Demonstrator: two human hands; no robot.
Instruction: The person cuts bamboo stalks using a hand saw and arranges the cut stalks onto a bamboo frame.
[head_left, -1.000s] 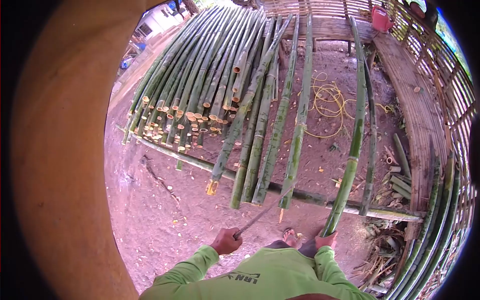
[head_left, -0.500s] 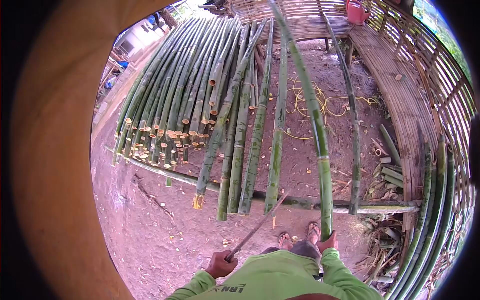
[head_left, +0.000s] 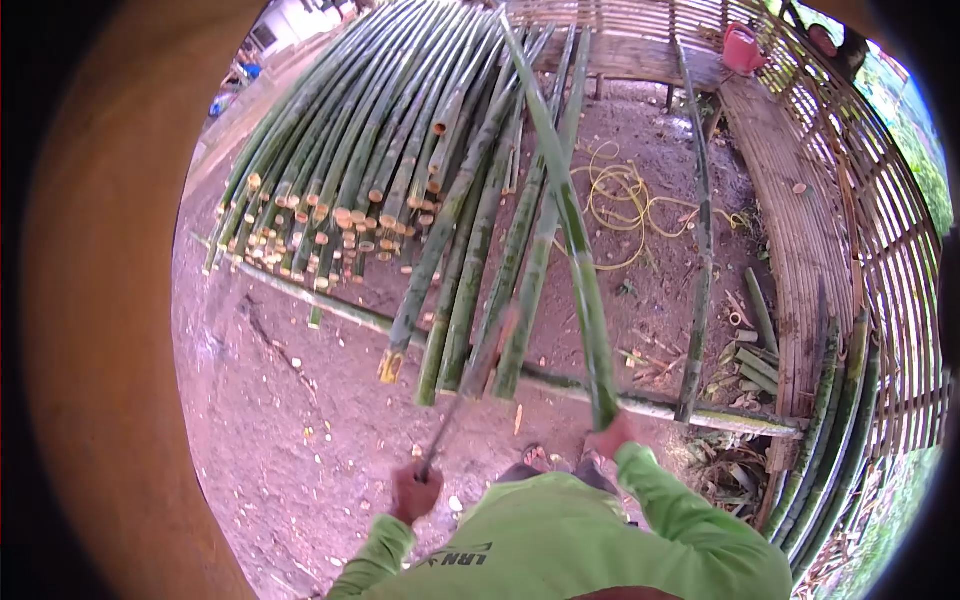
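My left hand [head_left: 415,490] is closed around the handle of a long thin blade, which looks like a machete [head_left: 443,432]. Its far part is smeared by motion and overlaps the bamboo ends. My right hand [head_left: 612,437] grips the near end of a green bamboo pole [head_left: 585,300], which runs up and away toward the back of the yard. Left of that pole, several loose bamboo poles [head_left: 470,270] lie with their near ends over a crosswise bamboo bar [head_left: 690,410]. One of them has a yellow, split-looking end [head_left: 391,366].
A big stack of cut bamboo [head_left: 350,140] fills the back left. A yellow hose [head_left: 625,195] lies coiled on the dirt. Along the right runs a slatted bamboo bench [head_left: 790,220], with a red watering can [head_left: 742,50] at its far end. More poles [head_left: 835,420] lean at right.
The held pole's near end has moved left and away from my body, with my right hand on it. My left hand has shifted left and up with the blade, now more upright.
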